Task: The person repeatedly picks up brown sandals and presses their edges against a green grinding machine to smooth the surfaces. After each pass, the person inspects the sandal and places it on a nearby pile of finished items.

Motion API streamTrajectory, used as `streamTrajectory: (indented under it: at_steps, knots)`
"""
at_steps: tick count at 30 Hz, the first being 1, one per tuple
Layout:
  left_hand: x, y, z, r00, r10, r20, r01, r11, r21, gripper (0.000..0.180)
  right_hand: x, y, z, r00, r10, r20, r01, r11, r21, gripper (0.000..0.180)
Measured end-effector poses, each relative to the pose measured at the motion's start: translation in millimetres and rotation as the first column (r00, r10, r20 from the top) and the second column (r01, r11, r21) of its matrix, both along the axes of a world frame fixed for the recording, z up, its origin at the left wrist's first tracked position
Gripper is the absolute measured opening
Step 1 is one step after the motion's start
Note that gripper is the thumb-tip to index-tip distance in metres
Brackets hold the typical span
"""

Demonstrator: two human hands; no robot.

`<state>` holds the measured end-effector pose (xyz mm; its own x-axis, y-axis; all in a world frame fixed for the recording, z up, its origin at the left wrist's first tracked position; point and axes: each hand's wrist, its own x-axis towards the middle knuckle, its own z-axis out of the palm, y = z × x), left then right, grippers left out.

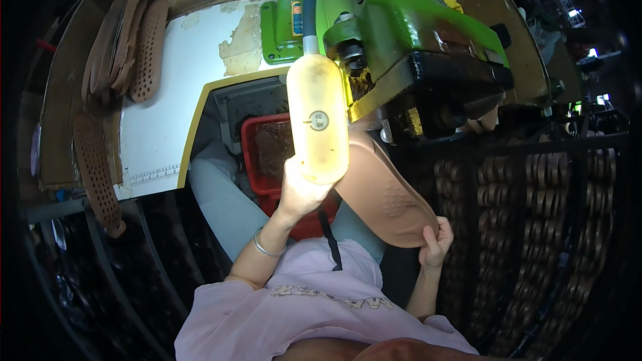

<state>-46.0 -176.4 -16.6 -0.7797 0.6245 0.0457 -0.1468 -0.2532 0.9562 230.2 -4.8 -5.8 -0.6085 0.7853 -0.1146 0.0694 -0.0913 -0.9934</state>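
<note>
sole's (388, 194) front end hidden under machine head (428, 60), left hand (301, 190) washed out by lamp (317, 117)

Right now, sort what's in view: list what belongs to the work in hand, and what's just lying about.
In hand:
brown sole
left hand
right hand
green machine
lamp

Lying about:
stacked soles
perforated sole
red basket
racks of soles

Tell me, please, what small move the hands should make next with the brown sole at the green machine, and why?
Probably nudge the brown sole a little further under the green machine. The right hand pinches its near end, the left hand steadies it behind the lit lamp, and the far end already sits at the dark head.
</note>
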Motion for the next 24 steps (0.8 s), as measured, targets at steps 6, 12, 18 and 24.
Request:
streamTrajectory:
  at_steps: [6,12,18,24]
  knots:
    - [2.4,-17.8,23.4,0.987,0.089,0.136,-0.105,0.987,0.121,0.038,-35.4,25.4,28.6,0.999,0.0,-0.047,0.009,0.985,0.172,0.021]
    - [-10.8,-47.4,32.6,0.978,0.189,0.09,-0.189,0.982,-0.017,0.046,-100.1,35.3,23.8,0.989,-0.026,-0.145,0.038,0.996,0.085,0.022]
    - [45.8,-42.2,26.7,0.987,0.063,0.145,-0.07,0.996,0.046,0.067,-95.7,47.2,7.7,0.897,-0.31,-0.316,0.238,0.94,-0.245,0.041]
    - [124.8,70.5,-4.7,0.989,0.021,0.146,-0.022,1.0,0.005,0.071,-91.5,-16.4,13.0,0.825,-0.438,-0.356,0.38,0.898,-0.223,0.059]
